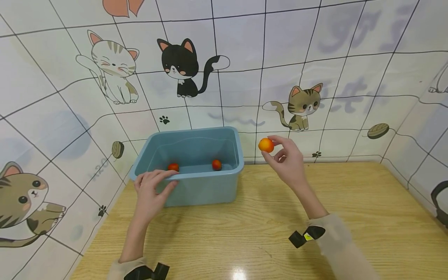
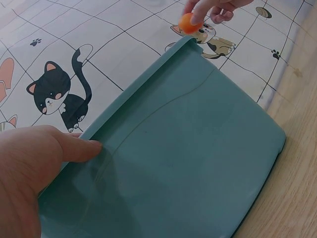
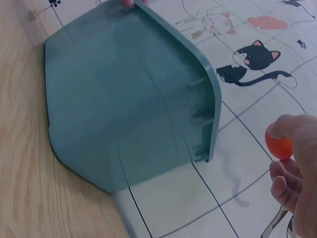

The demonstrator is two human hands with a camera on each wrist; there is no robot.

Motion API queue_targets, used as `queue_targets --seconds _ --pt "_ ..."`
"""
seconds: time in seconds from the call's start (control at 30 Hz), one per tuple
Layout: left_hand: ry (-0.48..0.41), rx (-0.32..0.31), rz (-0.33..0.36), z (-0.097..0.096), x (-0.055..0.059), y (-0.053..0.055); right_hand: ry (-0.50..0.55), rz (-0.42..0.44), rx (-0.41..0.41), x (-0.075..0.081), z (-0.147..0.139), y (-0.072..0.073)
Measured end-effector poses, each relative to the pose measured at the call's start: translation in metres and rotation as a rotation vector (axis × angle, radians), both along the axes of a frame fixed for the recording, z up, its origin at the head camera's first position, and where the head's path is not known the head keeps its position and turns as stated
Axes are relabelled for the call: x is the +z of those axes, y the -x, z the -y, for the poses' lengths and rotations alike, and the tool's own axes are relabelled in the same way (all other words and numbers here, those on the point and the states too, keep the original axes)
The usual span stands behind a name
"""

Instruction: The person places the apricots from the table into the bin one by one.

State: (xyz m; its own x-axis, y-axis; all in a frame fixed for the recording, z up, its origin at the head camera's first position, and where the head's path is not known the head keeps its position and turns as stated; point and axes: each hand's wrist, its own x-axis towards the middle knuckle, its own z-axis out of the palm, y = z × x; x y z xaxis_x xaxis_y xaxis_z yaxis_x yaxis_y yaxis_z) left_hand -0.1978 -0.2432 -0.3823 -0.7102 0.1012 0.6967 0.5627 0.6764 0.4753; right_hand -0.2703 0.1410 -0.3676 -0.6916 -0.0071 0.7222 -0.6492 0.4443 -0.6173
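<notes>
A blue-green plastic bin (image 1: 201,190) stands on the table's left side. My left hand (image 1: 152,192) grips its front rim, with the thumb (image 2: 84,149) against the outer wall and the fingers over the edge. To the right of the bin, above the table, my right hand (image 1: 288,161) pinches a small round orange fruit (image 1: 266,145) between thumb and fingertips. The right wrist view shows that orange fruit (image 3: 278,143) as more red, apart from the bin's rim. Inside the bin lie two small red round fruits, one at left (image 1: 173,167) and one at right (image 1: 217,165).
The wooden table (image 1: 217,241) reaches back to a wall covering (image 1: 245,85) printed with cartoon cats and grid lines. A black curved object (image 1: 441,202) shows at the right edge. Black straps with small blocks (image 1: 297,238) sit at both wrists.
</notes>
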Motion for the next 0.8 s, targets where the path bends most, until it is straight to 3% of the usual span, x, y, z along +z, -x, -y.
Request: queue_targets --seconds 0.17,0.4,0.8 --pt "0.001 0.000 0.004 0.000 0.000 0.000 0.000 -0.034 0.025 0.007 0.019 -0.010" --pt "0.010 -0.006 0.003 -0.001 0.000 0.001 0.018 -0.059 0.103 0.031 0.044 -0.038" --pt "0.006 0.000 -0.004 0.001 -0.001 0.001 0.020 -0.031 0.221 0.033 0.070 -0.045"
